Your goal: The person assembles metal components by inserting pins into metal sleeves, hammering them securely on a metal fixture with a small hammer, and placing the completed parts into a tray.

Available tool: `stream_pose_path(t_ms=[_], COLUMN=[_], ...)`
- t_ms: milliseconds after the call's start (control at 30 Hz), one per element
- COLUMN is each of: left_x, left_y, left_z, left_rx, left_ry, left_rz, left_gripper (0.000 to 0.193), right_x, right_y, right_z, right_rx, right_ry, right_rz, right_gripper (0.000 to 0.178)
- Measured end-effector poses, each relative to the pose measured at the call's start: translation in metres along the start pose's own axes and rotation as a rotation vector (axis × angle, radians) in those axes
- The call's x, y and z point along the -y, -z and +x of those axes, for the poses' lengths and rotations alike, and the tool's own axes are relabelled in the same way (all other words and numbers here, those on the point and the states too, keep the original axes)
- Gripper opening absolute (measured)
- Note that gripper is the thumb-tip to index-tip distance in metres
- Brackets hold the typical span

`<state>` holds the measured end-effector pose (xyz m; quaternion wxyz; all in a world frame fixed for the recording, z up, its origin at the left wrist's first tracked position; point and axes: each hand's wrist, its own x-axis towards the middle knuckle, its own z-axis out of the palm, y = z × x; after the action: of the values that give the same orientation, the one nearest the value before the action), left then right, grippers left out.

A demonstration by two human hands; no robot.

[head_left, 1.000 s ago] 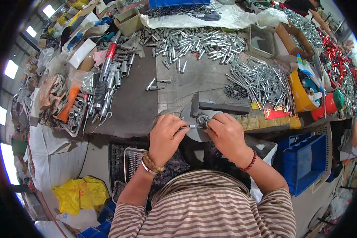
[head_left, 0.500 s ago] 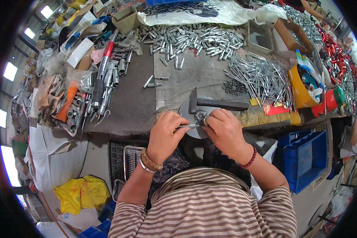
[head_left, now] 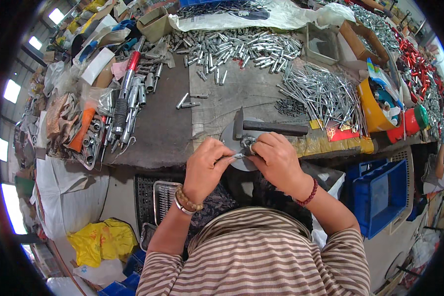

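Observation:
My left hand (head_left: 205, 165) pinches a small silver metal cylinder (head_left: 239, 156) between thumb and fingers, its end poking out to the right. Fingertips of my right hand (head_left: 279, 160) are closed at that end; what they grip is too small to make out. Both hands are over the near edge of a round grey metal plate (head_left: 229, 136). On the plate, just beyond my right fingers, stands a small knobbly metal fitting (head_left: 247, 141). Behind it lies a hammer (head_left: 281, 129) with a dark handle, its head to the left.
A heap of silver tubes (head_left: 241, 47) covers the bench's far side. Thin metal rods (head_left: 325, 93) and short dark screws (head_left: 291, 107) lie to the right, beside a yellow container (head_left: 371, 108). Tools and a red-banded rod (head_left: 133, 61) crowd the left. Blue crates (head_left: 382, 197) stand lower right.
My hands have drawn slightly closer together, and less of the metal cylinder shows between them. The view has shifted a little; the bench things stay as they were.

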<state>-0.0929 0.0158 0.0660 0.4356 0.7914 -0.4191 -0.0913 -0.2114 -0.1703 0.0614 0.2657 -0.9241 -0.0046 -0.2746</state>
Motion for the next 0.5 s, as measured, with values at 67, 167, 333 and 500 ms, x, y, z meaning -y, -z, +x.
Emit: stream_pose_path(t_ms=[67,167,333,500], left_x=[0.000,0.003,0.003,0.006], left_y=[0.000,0.000,0.001,0.000], left_z=[0.001,0.005,0.003,-0.001], left_rx=[0.007,0.027,0.035,0.023], left_ry=[-0.026,-0.072,-0.078,-0.066], left_rz=[-0.005,-0.013,-0.016,-0.039], left_gripper=[0.016,0.015,0.014,0.014], right_x=[-0.002,-0.001,0.000,-0.028], right_y=[0.000,-0.003,0.009,0.039], right_z=[0.000,0.000,0.003,0.009], right_rx=[0.042,0.032,0.001,-0.206], right_ry=[-0.006,-0.015,-0.033,-0.156], right_rz=[0.033,0.032,0.036,-0.302], right_gripper=[0.024,0.024,0.019,0.017])
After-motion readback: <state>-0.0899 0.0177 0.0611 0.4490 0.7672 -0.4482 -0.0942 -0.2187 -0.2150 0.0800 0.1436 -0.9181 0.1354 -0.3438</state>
